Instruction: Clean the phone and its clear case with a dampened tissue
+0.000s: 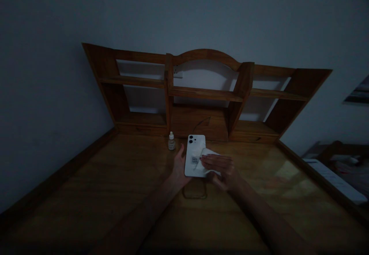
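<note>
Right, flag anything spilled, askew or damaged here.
Nothing clearly stands out: the bottle stands upright, and the left hand supports the phone. Pale patches on the right of the desk look like glare, though dim light leaves that unsure.

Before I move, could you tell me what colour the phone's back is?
White; the phone shows best in the head view.

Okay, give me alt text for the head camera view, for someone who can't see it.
The left hand holds a white phone, back up, while the right hand presses a white cloth or tissue on it. A small dropper bottle and a phone-case-like frame lie nearby on a dim wooden desk.
</note>
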